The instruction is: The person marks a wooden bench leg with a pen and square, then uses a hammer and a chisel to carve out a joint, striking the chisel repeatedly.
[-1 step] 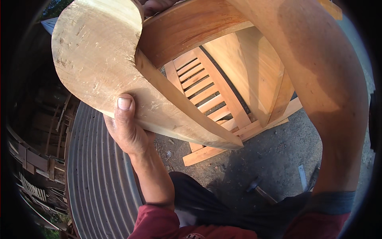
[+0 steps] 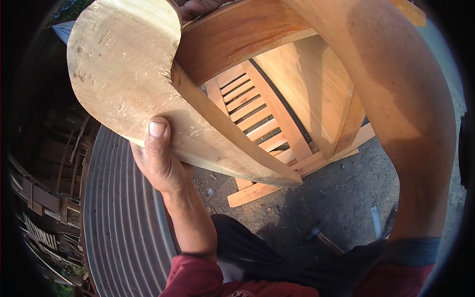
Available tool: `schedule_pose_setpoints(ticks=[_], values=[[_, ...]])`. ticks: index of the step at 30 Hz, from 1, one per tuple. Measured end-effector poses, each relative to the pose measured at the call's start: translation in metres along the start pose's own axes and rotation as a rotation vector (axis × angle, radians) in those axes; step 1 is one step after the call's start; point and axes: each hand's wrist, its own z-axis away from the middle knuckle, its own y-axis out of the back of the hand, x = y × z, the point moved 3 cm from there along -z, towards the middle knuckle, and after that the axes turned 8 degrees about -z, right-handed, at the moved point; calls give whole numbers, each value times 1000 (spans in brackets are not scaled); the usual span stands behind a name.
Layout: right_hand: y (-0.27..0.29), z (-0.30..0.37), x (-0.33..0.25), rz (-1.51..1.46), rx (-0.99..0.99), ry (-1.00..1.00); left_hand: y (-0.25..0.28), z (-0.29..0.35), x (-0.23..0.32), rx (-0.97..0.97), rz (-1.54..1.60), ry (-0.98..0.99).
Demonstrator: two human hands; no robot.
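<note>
A pale curved wooden piece (image 2: 123,74), broad and rounded at its far end and narrowing to a point at the near right, fills the upper left. My left hand (image 2: 161,161) is closed round its lower left edge, thumb lying on its broad face and fingers hidden underneath. Beside it runs a reddish-brown board (image 2: 242,37) of a wooden frame. At the top edge, a few closed fingers of my right hand (image 2: 198,7) show behind this board, next to the pale piece's rounded end. What they hold is hidden. My right arm arches over the right side.
Below the board stand a slatted wooden panel (image 2: 255,111) and a wide plank (image 2: 297,84) above a bottom rail (image 2: 255,194). Corrugated metal sheet (image 2: 123,213) lies left. A hammer (image 2: 324,240) and a metal strip (image 2: 376,222) rest on the ground. Scrap wood (image 2: 44,198) is piled far left.
The pale piece's rounded end and my left hand have shifted very slightly to the right. My grip looks the same, and the frame has not visibly moved.
</note>
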Motion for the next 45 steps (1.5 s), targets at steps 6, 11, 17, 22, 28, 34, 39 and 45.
schedule_pose_setpoints(ticks=[6, 11, 17, 22, 28, 34, 39, 45], values=[[6, 7, -3, -28, 139, 66, -8, 4, -1, -50, -10, -22], [-1, 60, -12, -306, 401, 480, 4, 2, -3, -46, -57, 55], [-85, 142, 101, -894, 733, 1125, 68, 6, -11, -194, 346, 89], [-189, 136, 173, -1039, 447, 981, 81, 16, -15, -424, 609, -58], [-238, 89, 162, -1162, -66, 740, 89, 39, -9, -533, 797, 170], [-259, 104, 168, -1022, 66, 786, 101, 17, -39, -827, 917, -66], [-264, 112, 150, -802, 100, 893, 108, 13, -45, -883, 818, -95], [-272, 110, 136, -608, 171, 996, 102, 12, -44, -865, 801, -129]])
